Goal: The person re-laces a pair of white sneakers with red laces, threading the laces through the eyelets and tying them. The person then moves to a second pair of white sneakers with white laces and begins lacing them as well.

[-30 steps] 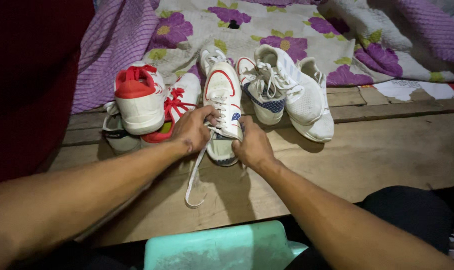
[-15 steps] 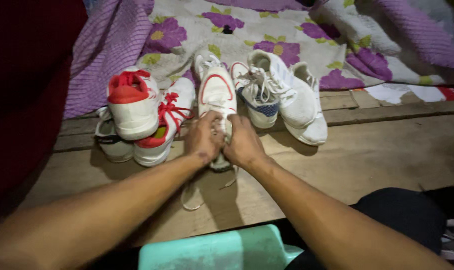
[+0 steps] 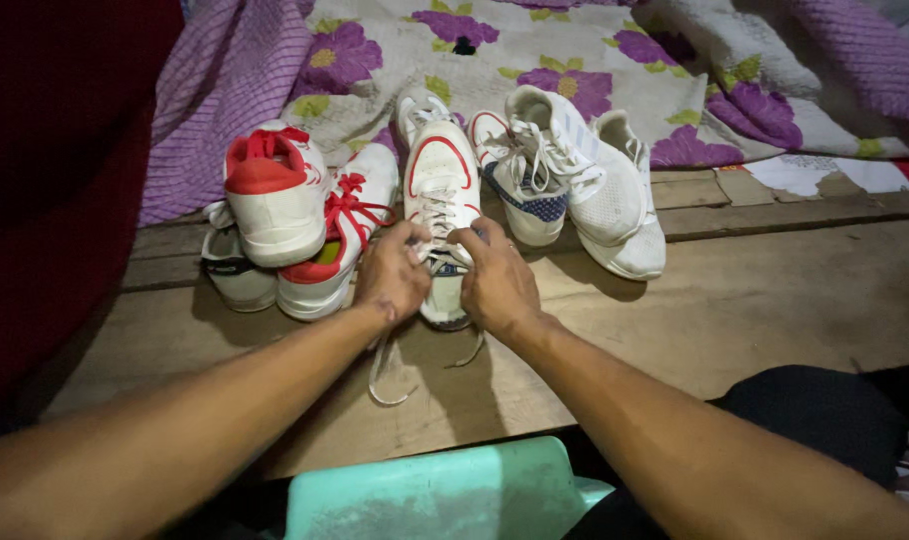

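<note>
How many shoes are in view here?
8, possibly more hidden: three stacked at left, one under both hands, another behind it, three at right.

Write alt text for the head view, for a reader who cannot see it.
Two bare hands, the left hand and the right hand, grip the laces of a white sneaker with red trim on a wooden platform. Red-and-white sneakers lie to its left, white sneakers to its right, and a purple floral blanket behind.
</note>
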